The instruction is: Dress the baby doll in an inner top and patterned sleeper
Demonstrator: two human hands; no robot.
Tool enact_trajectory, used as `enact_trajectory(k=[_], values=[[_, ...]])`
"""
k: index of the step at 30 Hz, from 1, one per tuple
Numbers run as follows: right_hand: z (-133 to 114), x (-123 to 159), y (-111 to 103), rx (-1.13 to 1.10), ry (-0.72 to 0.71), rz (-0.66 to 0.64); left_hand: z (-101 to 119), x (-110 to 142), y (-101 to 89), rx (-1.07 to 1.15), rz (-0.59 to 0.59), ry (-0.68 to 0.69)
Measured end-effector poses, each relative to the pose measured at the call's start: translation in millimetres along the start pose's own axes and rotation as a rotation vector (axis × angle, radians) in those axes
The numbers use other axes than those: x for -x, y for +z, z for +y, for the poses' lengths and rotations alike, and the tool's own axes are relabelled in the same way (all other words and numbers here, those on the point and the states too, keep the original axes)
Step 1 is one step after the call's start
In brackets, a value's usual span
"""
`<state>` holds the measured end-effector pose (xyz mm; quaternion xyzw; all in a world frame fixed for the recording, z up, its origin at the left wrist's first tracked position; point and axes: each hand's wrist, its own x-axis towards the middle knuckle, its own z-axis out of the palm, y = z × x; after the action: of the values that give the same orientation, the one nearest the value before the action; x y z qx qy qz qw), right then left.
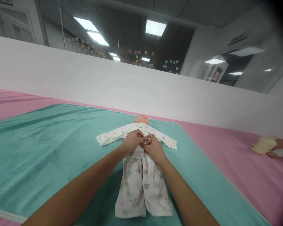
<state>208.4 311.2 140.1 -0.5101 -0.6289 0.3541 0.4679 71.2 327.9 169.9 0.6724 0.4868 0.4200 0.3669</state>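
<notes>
A baby doll [142, 119] lies on its back, its head toward the white wall. It is dressed in a white printed baby shirt [110, 136], with both sleeves spread out to the sides, and white printed baby pants [133, 188] whose legs point toward me. My left hand [135, 140] and my right hand [152, 146] meet over the doll's middle. Thumb and fingers of each are pinched together at the front of the shirt, the fingertips almost touching. The exact bit of cloth between them is hidden.
Beneath the doll spreads a green sheet [61, 141] on a pink cover [226, 144]. Off to the right lies another doll-like figure with a pale yellow item [264, 145], partly cut off by the frame. A white wall [108, 84] with windows above borders the far side.
</notes>
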Motion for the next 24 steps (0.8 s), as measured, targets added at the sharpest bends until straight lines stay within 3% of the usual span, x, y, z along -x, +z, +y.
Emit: enact_trajectory(k=[8,15,24], values=[[-2.1,0.4,1.1,0.153,-0.075,0.012,3.2,2.8,8.6,-0.086,0.078,-0.028],[-8.8,3.3,3.5,0.136,-0.044,0.063,-3.8,0.3,17.4,-0.137,0.2,-0.047],[-8.5,4.8,-1.1,-0.066,-0.035,-0.012,-5.6,5.0,6.2,0.176,0.098,-0.018]])
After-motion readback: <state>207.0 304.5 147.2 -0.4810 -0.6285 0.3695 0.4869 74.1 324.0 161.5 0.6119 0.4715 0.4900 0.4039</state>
